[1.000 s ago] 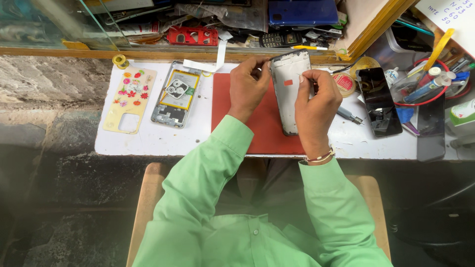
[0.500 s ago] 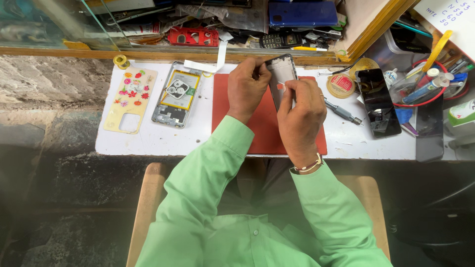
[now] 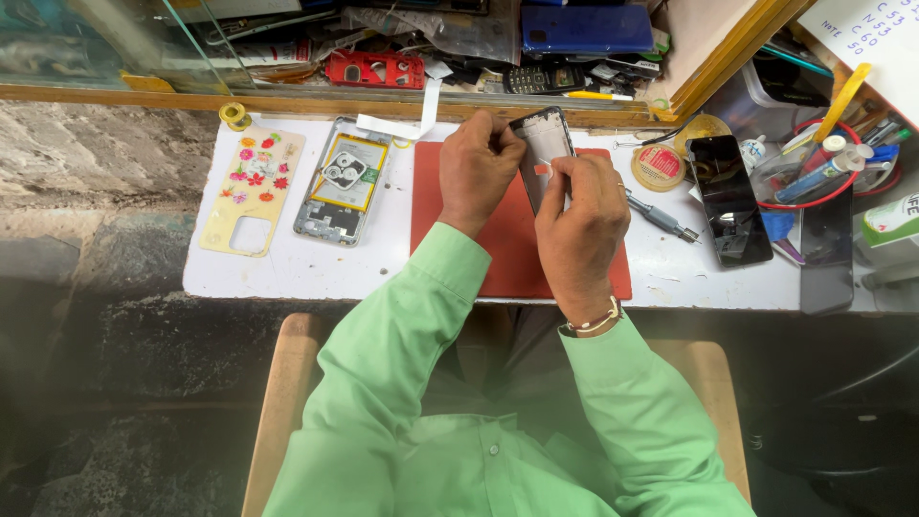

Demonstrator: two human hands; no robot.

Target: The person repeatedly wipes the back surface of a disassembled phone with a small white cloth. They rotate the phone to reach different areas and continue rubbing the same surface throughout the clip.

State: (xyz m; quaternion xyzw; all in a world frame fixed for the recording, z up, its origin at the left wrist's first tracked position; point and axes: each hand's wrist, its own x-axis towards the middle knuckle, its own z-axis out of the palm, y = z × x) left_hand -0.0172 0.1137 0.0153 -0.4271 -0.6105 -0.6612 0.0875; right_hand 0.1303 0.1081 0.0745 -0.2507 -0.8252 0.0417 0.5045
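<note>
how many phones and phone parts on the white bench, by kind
phone frame held in both hands: 1
opened phone, back off: 1
flowered back cover: 1
black phone, dark screen: 1
total: 4

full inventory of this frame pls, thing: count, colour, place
phone frame: 1, grey, held over the mat
mat: 1, red, table centre
opened phone: 1, silver with yellow, left of mat
phone cover: 1, cream, floral, far left
dark phone: 1, black, right of mat
screwdriver: 1, grey, right of mat
round tin: 1, red-topped, right
table: 1, white
left hand: grips frame's top
right hand: on frame's side
</note>
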